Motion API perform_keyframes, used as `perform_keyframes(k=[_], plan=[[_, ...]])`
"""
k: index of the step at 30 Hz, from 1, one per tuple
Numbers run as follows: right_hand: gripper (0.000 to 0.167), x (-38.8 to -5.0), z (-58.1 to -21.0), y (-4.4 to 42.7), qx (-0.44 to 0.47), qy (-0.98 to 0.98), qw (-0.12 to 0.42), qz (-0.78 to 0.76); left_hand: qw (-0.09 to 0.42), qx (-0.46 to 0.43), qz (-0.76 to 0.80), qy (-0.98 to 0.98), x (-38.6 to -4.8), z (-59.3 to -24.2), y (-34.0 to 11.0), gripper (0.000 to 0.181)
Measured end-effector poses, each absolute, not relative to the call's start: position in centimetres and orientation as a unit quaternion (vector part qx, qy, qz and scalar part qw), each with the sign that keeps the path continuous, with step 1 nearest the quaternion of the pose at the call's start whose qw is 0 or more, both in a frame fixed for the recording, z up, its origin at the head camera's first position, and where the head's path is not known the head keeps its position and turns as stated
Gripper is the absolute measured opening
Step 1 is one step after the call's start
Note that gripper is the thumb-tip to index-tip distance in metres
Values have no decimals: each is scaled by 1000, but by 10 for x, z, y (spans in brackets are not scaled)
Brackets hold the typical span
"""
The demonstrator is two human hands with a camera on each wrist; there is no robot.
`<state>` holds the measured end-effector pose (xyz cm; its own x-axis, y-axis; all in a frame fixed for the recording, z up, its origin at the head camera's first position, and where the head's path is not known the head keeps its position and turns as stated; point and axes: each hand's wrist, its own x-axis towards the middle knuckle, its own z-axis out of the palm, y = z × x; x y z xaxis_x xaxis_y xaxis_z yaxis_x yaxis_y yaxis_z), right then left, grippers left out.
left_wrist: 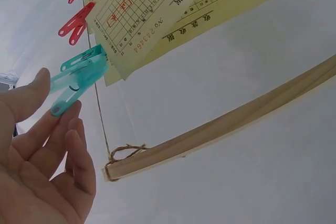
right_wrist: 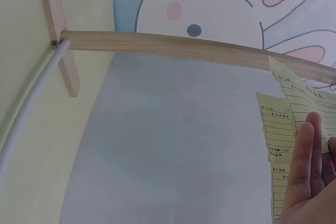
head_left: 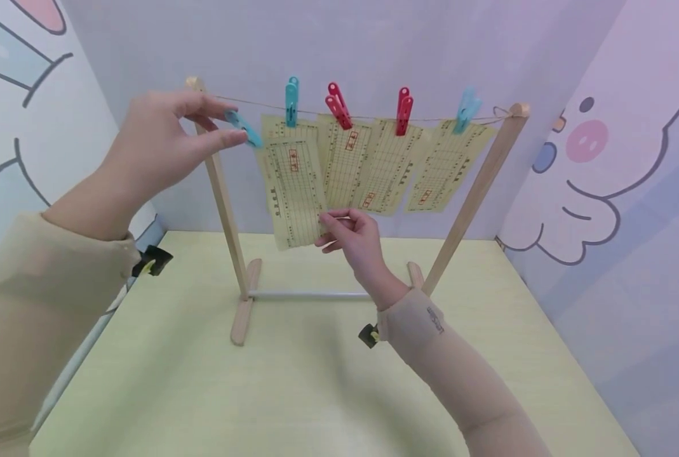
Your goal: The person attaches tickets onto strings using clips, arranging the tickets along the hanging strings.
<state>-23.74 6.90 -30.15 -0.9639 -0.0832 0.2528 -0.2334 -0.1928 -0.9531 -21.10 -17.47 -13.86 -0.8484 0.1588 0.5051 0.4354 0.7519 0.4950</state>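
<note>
My left hand (head_left: pixel 159 136) pinches a light-blue clothespin (head_left: pixel 244 129) between thumb and fingertips. In the left wrist view that clothespin (left_wrist: pixel 79 80) has its tip by the corner of a yellow printed receipt slip (left_wrist: pixel 144 17); whether it bites the paper I cannot tell. Lower down, my right hand (head_left: pixel 353 238) pinches the same receipt slip (head_left: pixel 296 197) by its lower right edge. This slip overlaps another receipt slip (head_left: pixel 276 124) behind it, which hangs from a string (head_left: pixel 248 101) under a teal clothespin (head_left: pixel 291 101).
Further right on the string, red clothespins (head_left: pixel 338 106) and a pale blue clothespin (head_left: pixel 467 111) hold several more slips (head_left: pixel 396 158). The string joins two wooden posts (head_left: pixel 476 190) linked below by a white rod (head_left: pixel 310 294). The stand rests on a pale yellow table (head_left: pixel 293 393) beside cartoon-printed walls.
</note>
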Motion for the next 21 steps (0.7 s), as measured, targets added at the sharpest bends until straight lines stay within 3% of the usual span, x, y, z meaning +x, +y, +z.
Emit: perform_keyframes(k=[21], plan=[[11,-250,-279,32,143,-604,43,783,231,-131,-318,-910,-229,-101,-183,46]])
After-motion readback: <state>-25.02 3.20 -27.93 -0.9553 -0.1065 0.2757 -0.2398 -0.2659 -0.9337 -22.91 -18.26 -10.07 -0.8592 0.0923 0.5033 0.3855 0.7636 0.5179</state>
